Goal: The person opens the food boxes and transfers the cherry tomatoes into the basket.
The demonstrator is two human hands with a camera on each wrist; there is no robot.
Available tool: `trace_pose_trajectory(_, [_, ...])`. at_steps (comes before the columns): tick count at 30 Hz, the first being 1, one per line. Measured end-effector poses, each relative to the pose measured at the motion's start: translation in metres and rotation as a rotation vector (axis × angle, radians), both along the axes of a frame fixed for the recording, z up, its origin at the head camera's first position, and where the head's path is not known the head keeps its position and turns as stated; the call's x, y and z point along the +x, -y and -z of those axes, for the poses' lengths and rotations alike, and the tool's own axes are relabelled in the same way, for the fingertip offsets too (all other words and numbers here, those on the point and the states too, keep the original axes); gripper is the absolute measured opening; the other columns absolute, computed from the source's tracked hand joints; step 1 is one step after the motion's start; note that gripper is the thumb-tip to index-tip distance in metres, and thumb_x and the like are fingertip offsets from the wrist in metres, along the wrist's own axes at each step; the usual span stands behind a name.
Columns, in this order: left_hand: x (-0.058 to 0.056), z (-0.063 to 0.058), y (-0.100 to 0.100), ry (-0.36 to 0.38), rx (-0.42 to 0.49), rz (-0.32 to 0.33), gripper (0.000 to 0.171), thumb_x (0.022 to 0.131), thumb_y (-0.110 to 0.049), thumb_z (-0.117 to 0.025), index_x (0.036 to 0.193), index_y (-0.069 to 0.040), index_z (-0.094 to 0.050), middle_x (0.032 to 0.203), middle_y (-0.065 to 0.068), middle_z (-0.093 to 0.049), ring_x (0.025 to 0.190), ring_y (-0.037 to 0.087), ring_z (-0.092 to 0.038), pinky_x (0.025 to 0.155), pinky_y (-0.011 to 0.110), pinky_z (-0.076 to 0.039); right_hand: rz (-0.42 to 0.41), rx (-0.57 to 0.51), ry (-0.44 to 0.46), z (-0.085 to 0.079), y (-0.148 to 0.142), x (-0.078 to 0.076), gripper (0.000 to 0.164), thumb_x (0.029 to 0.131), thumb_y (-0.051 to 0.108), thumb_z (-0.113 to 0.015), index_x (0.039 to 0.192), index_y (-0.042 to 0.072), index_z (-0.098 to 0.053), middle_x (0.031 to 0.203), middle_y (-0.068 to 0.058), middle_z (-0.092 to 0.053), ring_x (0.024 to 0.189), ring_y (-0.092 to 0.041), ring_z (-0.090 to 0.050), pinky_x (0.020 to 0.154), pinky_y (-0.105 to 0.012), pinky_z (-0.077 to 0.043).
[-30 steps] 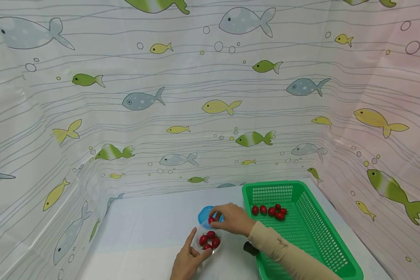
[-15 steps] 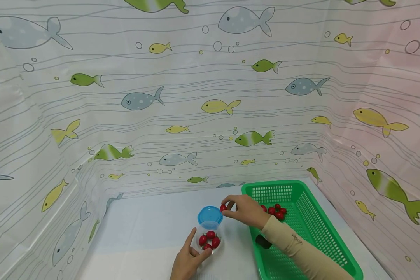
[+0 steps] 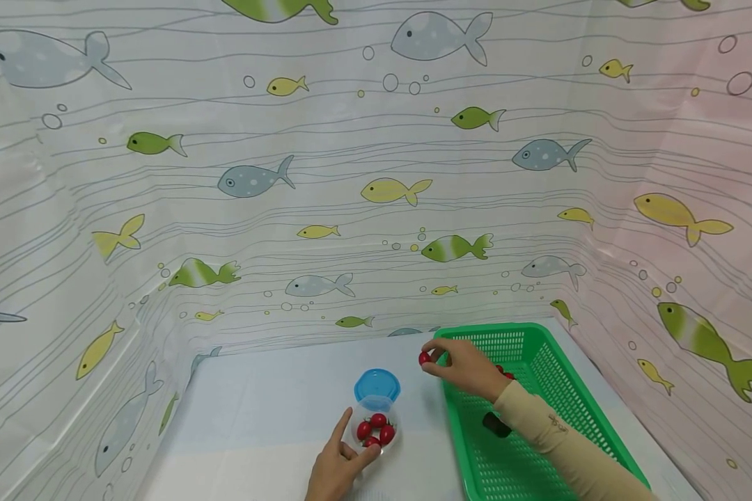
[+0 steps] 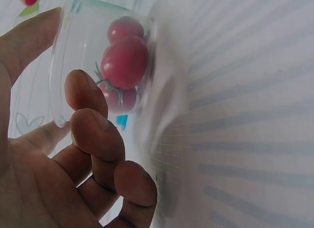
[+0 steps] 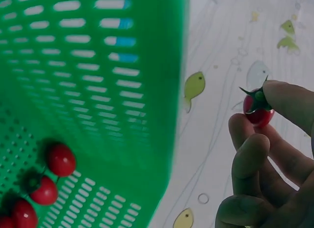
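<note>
The right hand (image 3: 466, 365) pinches one red tomato (image 3: 424, 358) in its fingers (image 5: 249, 156) just outside one green basket (image 5: 162, 66), farther back and to the right of one clear cup (image 4: 83, 41), which the left hand (image 3: 338, 459) grips, with four small tomatoes (image 3: 386, 434) showing inside, one blue lid (image 3: 377, 384) just behind, and at least four basket tomatoes (image 5: 61, 160).

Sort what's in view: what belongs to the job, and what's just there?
Belongs:
right hand, pinching a tomato
left hand, holding the clear container of tomatoes
green basket with more tomatoes
blue lid, unheld, probably the container's

Just there:
fish-print backdrop
white table
</note>
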State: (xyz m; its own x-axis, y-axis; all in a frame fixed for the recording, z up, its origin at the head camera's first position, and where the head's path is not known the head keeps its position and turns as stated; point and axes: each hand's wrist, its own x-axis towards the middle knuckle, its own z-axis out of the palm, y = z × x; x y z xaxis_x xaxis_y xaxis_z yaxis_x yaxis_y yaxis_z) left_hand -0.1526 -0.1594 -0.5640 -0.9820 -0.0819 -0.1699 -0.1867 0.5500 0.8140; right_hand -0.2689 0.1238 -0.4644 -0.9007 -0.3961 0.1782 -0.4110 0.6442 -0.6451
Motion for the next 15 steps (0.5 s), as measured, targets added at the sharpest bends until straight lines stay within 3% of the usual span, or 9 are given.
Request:
trace_pose_trajectory(6, [0.001,0.0,0.0,-0.006,-0.006,0.002,0.1,0.083,-0.062,-0.075,0.158,-0.01,-0.033,0.068,0.001,-0.055,0.061,0.016,-0.05,0.052,0.029,-0.041,0.008,-0.055,0.03,0.006,-0.019,-0.002,0.027,0.094,0.033,-0.074,0.117,0.02,-0.07,0.096,0.004,-0.07,0.062,-0.012,-0.062,0.056,-0.03,-0.052])
trace_pose_trajectory(15, [0.001,0.0,0.0,-0.004,-0.005,-0.002,0.102,0.082,-0.062,-0.075,0.158,-0.009,-0.033,0.068,0.001,-0.055,0.06,0.017,-0.05,0.052,0.029,-0.041,0.033,-0.036,-0.006,0.016,-0.045,0.0,0.024,0.095,0.03,-0.074,0.115,0.018,-0.071,0.094,0.006,-0.07,0.073,-0.011,-0.062,0.062,-0.03,-0.051])
